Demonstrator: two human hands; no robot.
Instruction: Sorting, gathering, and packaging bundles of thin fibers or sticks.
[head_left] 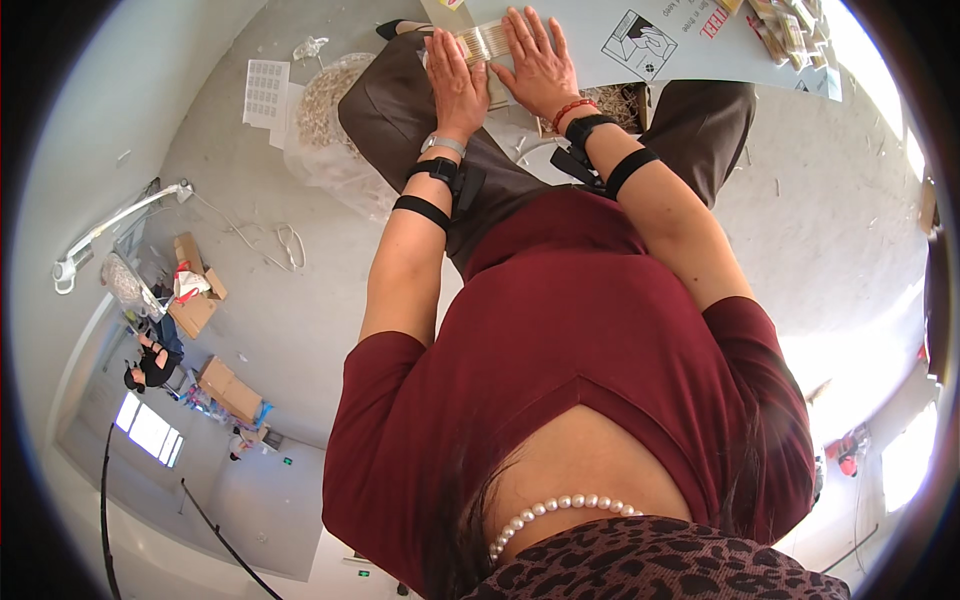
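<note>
I'm resting my left hand and right hand, uncurled, against a stick bundle, seemingly unfinished; bundles apparently done are lying heaped on the bench.

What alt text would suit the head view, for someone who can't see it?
A person's left hand and right hand, fingers outstretched, lie either side of a row of thin pale sticks near the left end of a grey printed board. Similar-looking bundles lie toward its right end; a clear plastic bag lies on the floor.
</note>
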